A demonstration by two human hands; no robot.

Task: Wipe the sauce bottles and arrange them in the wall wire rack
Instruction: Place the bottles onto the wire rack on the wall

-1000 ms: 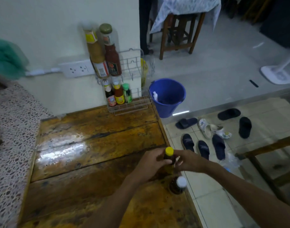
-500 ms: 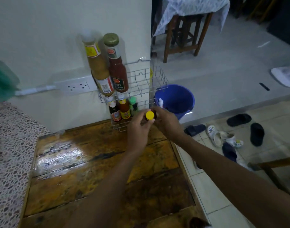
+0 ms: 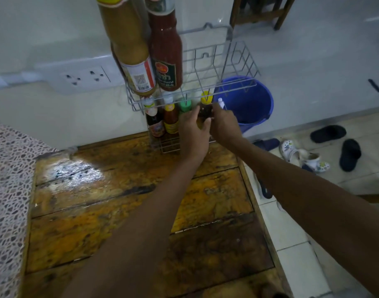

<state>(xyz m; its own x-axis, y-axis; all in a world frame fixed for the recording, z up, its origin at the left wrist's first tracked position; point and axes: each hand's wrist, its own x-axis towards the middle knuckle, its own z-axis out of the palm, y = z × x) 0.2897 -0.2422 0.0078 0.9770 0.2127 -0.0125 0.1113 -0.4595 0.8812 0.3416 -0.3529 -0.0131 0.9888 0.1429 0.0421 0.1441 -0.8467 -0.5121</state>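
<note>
A two-tier wire rack [image 3: 235,67] hangs on the wall above the wooden table [image 3: 111,203]. Its upper shelf holds a tall mustard-coloured bottle [image 3: 128,46] and a tall red sauce bottle [image 3: 167,50]. On the lower shelf stand a dark bottle with a white cap [image 3: 154,121], an orange-red bottle with a yellow cap [image 3: 171,119] and a green-capped bottle [image 3: 185,106]. Both my left hand [image 3: 191,132] and my right hand [image 3: 224,123] grip a small dark bottle with a yellow cap [image 3: 205,106], held at the lower shelf just right of the green-capped one.
A blue bucket [image 3: 255,104] stands on the floor behind the rack's right side. Several sandals and slippers [image 3: 328,134] lie on the tiles to the right. A wall socket [image 3: 85,77] sits left of the rack. A patterned cloth [image 3: 5,190] covers the surface at left.
Both hands have carried the yellow-capped bottle from the table's near right edge up to the rack's lower shelf. The view has moved closer to the rack.
</note>
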